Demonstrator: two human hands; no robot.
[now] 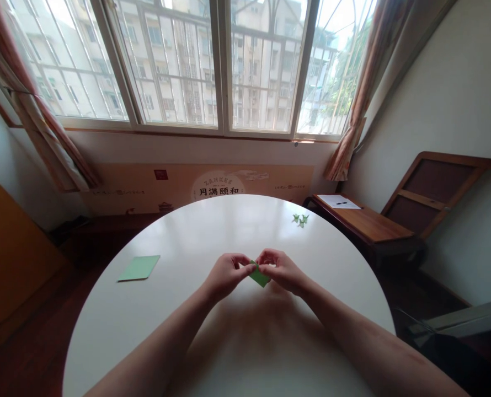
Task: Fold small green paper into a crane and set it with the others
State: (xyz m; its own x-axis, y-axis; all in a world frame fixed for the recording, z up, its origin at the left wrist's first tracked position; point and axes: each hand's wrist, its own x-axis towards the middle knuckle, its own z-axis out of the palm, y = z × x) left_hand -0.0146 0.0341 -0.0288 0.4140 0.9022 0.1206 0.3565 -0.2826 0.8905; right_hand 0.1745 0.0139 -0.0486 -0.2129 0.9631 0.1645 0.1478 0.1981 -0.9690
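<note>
A small folded piece of green paper is pinched between my two hands above the middle of the white table. My left hand grips its upper left edge with thumb and fingers. From the other side, my right hand pinches it close to the left fingertips. The paper's lower part hangs below the thumbs, and its upper part is hidden by the fingers. On the left of the table lies a stack of light green square paper. Several small green star-like folded paper pieces sit near the far right edge.
Right of the table stands a wooden bench bearing a white sheet and a dark pen. A printed beige panel runs along the wall under the barred window. Curtains hang on both sides.
</note>
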